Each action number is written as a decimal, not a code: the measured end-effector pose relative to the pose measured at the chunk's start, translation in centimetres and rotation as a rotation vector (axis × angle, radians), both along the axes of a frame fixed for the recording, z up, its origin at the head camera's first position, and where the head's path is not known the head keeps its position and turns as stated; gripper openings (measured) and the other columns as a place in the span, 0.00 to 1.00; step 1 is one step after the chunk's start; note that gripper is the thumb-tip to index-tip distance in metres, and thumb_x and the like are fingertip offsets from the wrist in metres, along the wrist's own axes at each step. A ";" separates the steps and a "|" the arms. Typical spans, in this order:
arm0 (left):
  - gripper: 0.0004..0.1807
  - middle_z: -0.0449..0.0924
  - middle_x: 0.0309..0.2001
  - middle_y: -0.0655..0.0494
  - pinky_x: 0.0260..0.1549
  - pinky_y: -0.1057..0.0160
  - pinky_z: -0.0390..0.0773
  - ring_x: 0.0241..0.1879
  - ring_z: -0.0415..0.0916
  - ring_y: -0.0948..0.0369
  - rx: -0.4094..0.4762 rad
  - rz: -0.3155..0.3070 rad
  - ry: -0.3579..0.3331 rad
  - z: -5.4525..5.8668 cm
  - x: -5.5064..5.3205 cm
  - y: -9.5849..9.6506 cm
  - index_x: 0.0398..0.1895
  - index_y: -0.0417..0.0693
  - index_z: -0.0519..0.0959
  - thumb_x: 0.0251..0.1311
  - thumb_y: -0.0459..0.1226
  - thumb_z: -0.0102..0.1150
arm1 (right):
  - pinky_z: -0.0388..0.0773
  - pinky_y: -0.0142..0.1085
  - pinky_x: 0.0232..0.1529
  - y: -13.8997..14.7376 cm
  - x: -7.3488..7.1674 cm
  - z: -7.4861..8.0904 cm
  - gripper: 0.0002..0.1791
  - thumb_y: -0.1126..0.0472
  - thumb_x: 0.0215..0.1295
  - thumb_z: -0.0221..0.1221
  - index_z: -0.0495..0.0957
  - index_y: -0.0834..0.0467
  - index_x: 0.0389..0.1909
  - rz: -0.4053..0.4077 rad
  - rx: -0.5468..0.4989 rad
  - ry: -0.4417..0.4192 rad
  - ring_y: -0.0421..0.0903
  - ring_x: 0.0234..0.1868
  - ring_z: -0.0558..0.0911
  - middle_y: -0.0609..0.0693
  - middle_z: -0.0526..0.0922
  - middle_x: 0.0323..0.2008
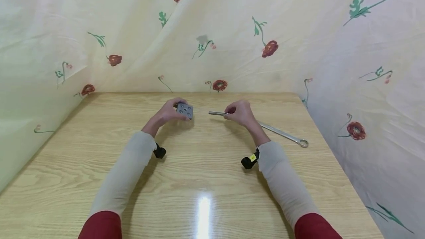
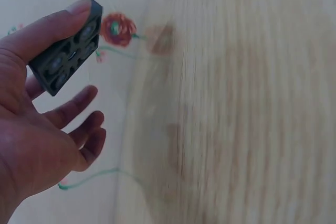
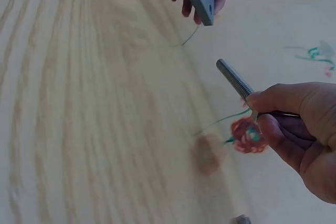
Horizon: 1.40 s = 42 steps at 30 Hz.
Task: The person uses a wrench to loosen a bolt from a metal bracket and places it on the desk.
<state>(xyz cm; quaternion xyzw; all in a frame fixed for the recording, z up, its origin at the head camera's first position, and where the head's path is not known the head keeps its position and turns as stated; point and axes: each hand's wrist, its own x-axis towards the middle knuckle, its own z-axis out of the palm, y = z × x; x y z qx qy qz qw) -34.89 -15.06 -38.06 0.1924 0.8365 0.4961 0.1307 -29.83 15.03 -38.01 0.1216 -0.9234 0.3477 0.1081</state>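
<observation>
A grey square metal plate with several holes (image 1: 185, 110) is held up by my left hand (image 1: 169, 111), its thumb on one edge and fingers on the opposite one. In the left wrist view the plate (image 2: 71, 51) is seen at a slant, with the other fingers loosely bent below it. My right hand (image 1: 240, 113) pinches a threaded bolt (image 1: 216, 113) between thumb and forefinger, and the bolt's free end points left toward the plate. A gap separates the two parts. In the right wrist view, thread shows along the bolt (image 3: 234, 80); its other end is hidden by the fingers.
A long metal wrench (image 1: 282, 133) lies on the wooden table (image 1: 199, 172) to the right, partly behind my right forearm. Flower-printed cloth (image 1: 139, 28) hangs along the table's back and sides. Small black wrist cameras (image 1: 160, 152) sit under both wrists.
</observation>
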 end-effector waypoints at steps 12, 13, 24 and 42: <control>0.34 0.66 0.64 0.45 0.61 0.46 0.56 0.60 0.55 0.46 -0.159 0.009 -0.039 -2.2 -1.6 -1.0 0.59 0.53 0.72 0.45 0.36 0.73 | 0.79 0.36 0.39 0.0 -0.7 -2.1 0.08 0.63 0.53 0.69 0.87 0.58 0.35 -0.018 0.006 -0.147 0.46 0.36 0.84 0.55 0.88 0.35; 0.34 0.66 0.64 0.45 0.62 0.45 0.55 0.60 0.53 0.45 -0.174 0.014 -0.024 -2.3 -1.7 -1.0 0.59 0.54 0.73 0.45 0.36 0.74 | 0.79 0.36 0.39 0.0 -0.7 -2.2 0.08 0.63 0.53 0.69 0.87 0.58 0.35 -0.018 0.010 -0.149 0.47 0.36 0.85 0.55 0.88 0.35; 0.34 0.50 0.73 0.41 0.62 0.39 0.55 0.64 0.46 0.41 -0.364 0.056 -0.004 -2.4 -1.7 -0.2 0.60 0.56 0.73 0.45 0.40 0.75 | 0.75 0.34 0.38 0.0 -0.9 -2.7 0.08 0.62 0.52 0.70 0.86 0.59 0.34 -0.025 0.035 -0.152 0.46 0.36 0.83 0.54 0.88 0.35; 0.52 0.39 0.77 0.39 0.66 0.30 0.49 0.75 0.34 0.37 -0.319 -0.012 -0.007 -0.5 -0.5 -1.7 0.76 0.52 0.49 0.51 0.47 0.69 | 0.80 0.46 0.51 0.7 -0.3 -1.7 0.19 0.58 0.63 0.63 0.79 0.63 0.52 0.054 0.049 -0.196 0.57 0.49 0.85 0.62 0.83 0.52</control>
